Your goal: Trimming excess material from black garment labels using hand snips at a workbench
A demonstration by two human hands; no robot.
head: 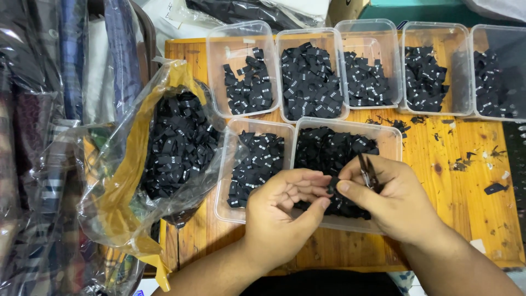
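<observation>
Black woven label [330,186] pinched between my two hands, right over the near clear tub [383,137] of more black labels. My left hand [282,211] has thumb and fingers [307,183] closed together on the label's left end; my right hand [392,200] clamps the other end with thumb and forefinger, and also grips small dark snips [366,171], blades pointing up and away from my fingertips. Can't tell if blades are apart or shut. I judge the step as trimming or separating one label, held taut between both pinches.

Just left of my left fingers: second near tub [233,164] of labels. Beyond my fingertips: row of five tubs [307,38], each part filled. Well left of my left hand: open plastic bag [126,170] heaped with labels. Right of my right hand: black scraps [460,161] on the wooden table [466,219].

A next cut would call for steady tension and blades clear of my left fingertips.
</observation>
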